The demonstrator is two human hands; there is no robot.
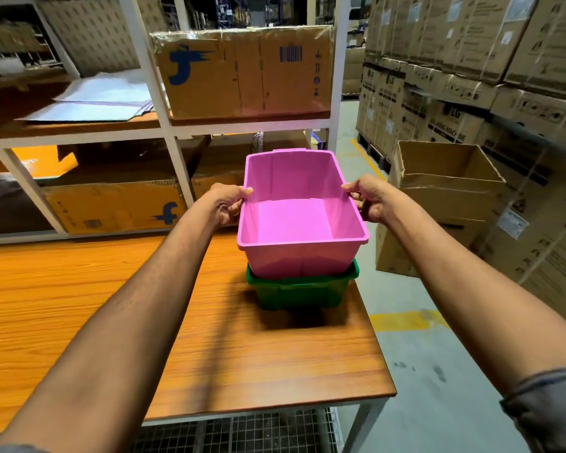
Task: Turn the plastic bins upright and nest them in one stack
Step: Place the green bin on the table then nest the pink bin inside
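1. A pink bin (299, 217), upright and empty, sits partway inside a green bin (303, 289) on the wooden table (111, 289) near its far right corner.
2. The left hand (227, 204) pinches the pink bin's left rim; the right hand (370, 199) grips its right rim.

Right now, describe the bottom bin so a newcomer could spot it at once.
Find the wooden table before the white shelves; look near its far right edge. The green bin stands there upright under the pink bin, which the left hand and right hand grip by the rim. It alone is green and lowest.
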